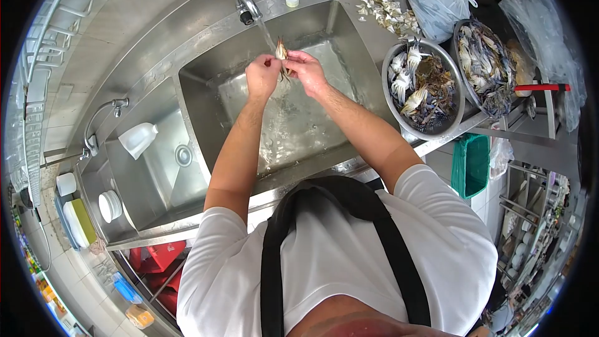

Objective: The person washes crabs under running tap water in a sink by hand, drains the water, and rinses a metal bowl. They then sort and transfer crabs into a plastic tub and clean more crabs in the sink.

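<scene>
A small crab [281, 50] is held under the running tap [248, 6], over the large steel sink [218, 126]. My right hand [304, 70] grips the crab from the right. On its left side, my left hand [262, 75] is closed with fingers pinched near the crab; what is between them is too small to make out. Shallow water covers the sink's bottom. To the right, a round metal bowl [462, 97] holds crabs, and a second bowl [457, 56] behind it holds more.
Pale crab pieces [390, 9] lie on the counter beside a tied plastic bag [433, 0]. A white cap [292, 0] sits behind the sink. At left, a smaller sink [150, 178] holds a white container [138, 140]. A green bin [471, 165] stands lower right.
</scene>
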A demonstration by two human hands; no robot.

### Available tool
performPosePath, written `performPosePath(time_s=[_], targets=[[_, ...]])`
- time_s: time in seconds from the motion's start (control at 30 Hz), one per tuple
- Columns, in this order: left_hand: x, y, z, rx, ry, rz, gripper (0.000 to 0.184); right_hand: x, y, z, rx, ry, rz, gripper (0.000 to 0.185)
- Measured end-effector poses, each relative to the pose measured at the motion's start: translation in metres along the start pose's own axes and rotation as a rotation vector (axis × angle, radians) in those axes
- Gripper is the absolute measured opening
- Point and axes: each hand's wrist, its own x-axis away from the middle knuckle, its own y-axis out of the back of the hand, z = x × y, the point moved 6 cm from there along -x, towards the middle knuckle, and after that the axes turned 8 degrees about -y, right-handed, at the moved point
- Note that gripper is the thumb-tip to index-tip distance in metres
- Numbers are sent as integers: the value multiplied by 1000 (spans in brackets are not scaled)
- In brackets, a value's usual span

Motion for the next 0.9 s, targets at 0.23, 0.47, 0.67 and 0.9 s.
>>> performPosePath(time_s=[0.23, 0.47, 0.67, 0.9], targets=[[2, -3, 25, 404, 191, -23, 21, 7, -7, 6, -81, -2, 11, 30], [7, 10, -4, 314, 147, 97, 25, 4, -6, 5, -42, 33, 1, 30], [7, 9, 3, 298, 152, 86, 22, 7, -6, 7, 4, 50, 3, 29], [8, 8, -2, 205, 140, 102, 26, 7, -2, 4, 5, 56, 3, 28]])
